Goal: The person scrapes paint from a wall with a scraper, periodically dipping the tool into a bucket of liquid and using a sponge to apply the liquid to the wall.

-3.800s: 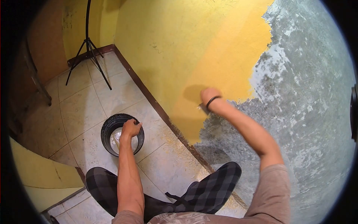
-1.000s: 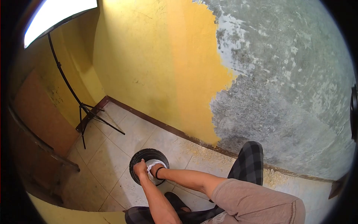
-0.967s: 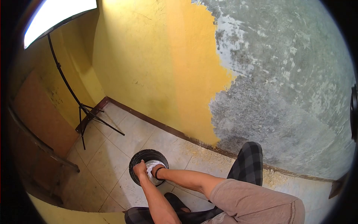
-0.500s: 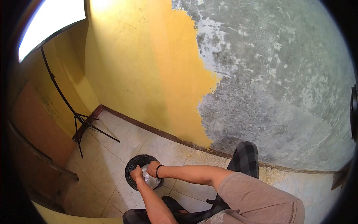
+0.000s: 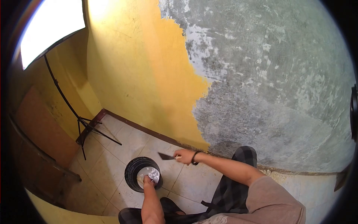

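My right hand (image 5: 184, 156) is closed round the pale handle of a putty knife (image 5: 167, 156). Its dark flat blade points left, above and to the right of a black bucket (image 5: 131, 175). Inside the bucket is something whitish and shiny (image 5: 143, 173); whether it is liquid or plastic I cannot make out. My left hand (image 5: 148, 181) reaches down into the bucket against this white stuff, with its fingers curled inward. What those fingers hold, if anything, is hidden.
Ahead stands a wall, yellow paint (image 5: 149, 74) on the left and bare grey plaster (image 5: 261, 93) on the right. A black tripod stand (image 5: 80, 121) is in the left corner. Pale flakes (image 5: 274, 175) lie along the wall's foot on the tiled floor (image 5: 102, 168).
My right hand has come out of the bucket to the right and now shows the putty knife. My left hand stays at the bucket, slightly lower and to the right.
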{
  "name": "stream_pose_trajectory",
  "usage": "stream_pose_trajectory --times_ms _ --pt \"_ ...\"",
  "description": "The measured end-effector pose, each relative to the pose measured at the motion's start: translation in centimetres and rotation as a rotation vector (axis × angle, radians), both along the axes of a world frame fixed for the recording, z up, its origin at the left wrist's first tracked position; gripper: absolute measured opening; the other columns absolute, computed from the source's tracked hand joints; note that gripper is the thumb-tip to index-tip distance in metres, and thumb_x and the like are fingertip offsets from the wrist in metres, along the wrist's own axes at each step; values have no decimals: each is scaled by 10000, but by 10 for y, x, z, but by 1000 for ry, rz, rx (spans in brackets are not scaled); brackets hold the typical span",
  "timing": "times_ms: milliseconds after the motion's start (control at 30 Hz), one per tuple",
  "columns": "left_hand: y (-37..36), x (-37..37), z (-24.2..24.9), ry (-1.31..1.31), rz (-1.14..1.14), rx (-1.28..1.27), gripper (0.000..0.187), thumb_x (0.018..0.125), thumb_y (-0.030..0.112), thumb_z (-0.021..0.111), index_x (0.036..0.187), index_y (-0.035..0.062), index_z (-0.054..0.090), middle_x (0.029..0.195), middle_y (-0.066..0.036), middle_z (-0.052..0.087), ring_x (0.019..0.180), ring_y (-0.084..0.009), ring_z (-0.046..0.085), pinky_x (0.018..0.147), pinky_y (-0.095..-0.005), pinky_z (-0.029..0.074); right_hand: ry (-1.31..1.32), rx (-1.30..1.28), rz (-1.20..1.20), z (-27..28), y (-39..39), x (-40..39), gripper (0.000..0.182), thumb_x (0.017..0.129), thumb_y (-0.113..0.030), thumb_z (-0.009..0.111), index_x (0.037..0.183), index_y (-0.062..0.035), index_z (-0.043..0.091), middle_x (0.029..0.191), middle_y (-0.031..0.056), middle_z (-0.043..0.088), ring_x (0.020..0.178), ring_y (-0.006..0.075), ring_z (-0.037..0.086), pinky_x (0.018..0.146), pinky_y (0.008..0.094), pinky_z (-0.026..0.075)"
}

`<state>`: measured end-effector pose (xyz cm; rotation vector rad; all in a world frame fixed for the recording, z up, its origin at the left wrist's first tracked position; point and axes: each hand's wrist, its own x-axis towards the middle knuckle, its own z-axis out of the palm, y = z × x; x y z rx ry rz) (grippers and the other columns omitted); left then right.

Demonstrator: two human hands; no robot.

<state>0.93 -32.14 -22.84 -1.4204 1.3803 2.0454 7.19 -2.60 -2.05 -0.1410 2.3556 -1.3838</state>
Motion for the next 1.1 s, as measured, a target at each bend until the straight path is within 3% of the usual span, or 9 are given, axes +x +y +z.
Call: stream_pose_trajectory --times_ms 133,233,300,367,433,567,633,767,1100 --pt "-7 -9 2 129 -253 -313 564 836 265 572 1308 -31 484 1215 -181 583 999 -368 618 876 -429 483 -50 -2 -112 11 65 26 364 825 -156 581 1170 -41 560 858 114 631 604 169 595 476 321 513" --pt "-5 -20 30 120 -284 -484 475 810 256 646 1188 -27 595 1066 -184 662 868 -346 663 802 -428 509 -21 172 -272 32 80 50 346 829 -148 564 1154 -33 569 883 149 649 671 187 646 488 331 510" --pt "-1 -27 47 349 -496 -1080 400 788 238 686 1079 -34 647 964 -201 687 821 -298 678 766 -389 520 -78 48 -487 44 79 66 336 828 -150 555 1144 -40 579 916 167 666 739 202 676 554 334 516" --pt "55 -5 122 683 -478 -1181 358 783 213 700 1038 -34 657 922 -210 686 824 -272 682 768 -361 522 100 42 -478 45 89 70 325 833 -152 552 1139 -48 585 918 171 666 751 200 676 581 333 513" --pt "109 0 169 1076 -450 -1064 282 799 132 685 1033 -24 651 945 -185 681 854 -291 671 776 -377 527 300 4 -438 58 101 77 338 854 -136 551 1188 -82 554 897 164 662 738 164 651 637 328 501" --pt "208 37 285 1687 -848 -1071 395 783 4 621 1175 -7 567 1148 -175 586 1081 -337 560 929 -395 464 157 -305 -483 101 123 87 432 877 -109 544 1299 -109 451 859 115 619 670 132 593 575 309 489" --pt "242 49 315 1808 -1004 -1054 547 736 -20 641 1265 9 508 1258 -184 528 1160 -357 503 986 -397 423 251 -434 -465 114 132 90 545 912 -77 523 1406 -130 299 815 23 520 599 86 513 462 207 422" --pt "278 45 329 1975 -1114 -1152 739 720 20 673 1382 -25 349 1345 -206 436 1225 -371 438 1023 -412 392 150 -698 -415 124 146 82 572 919 -58 512 1428 -137 262 788 26 472 574 93 493 427 211 394" --pt "324 29 311 2027 -780 -1015 727 650 -31 637 1333 -74 394 1321 -228 455 1185 -374 474 981 -406 426 154 -912 -521 139 136 66 570 943 -55 471 1451 -195 256 851 60 525 507 92 436 370 202 323"
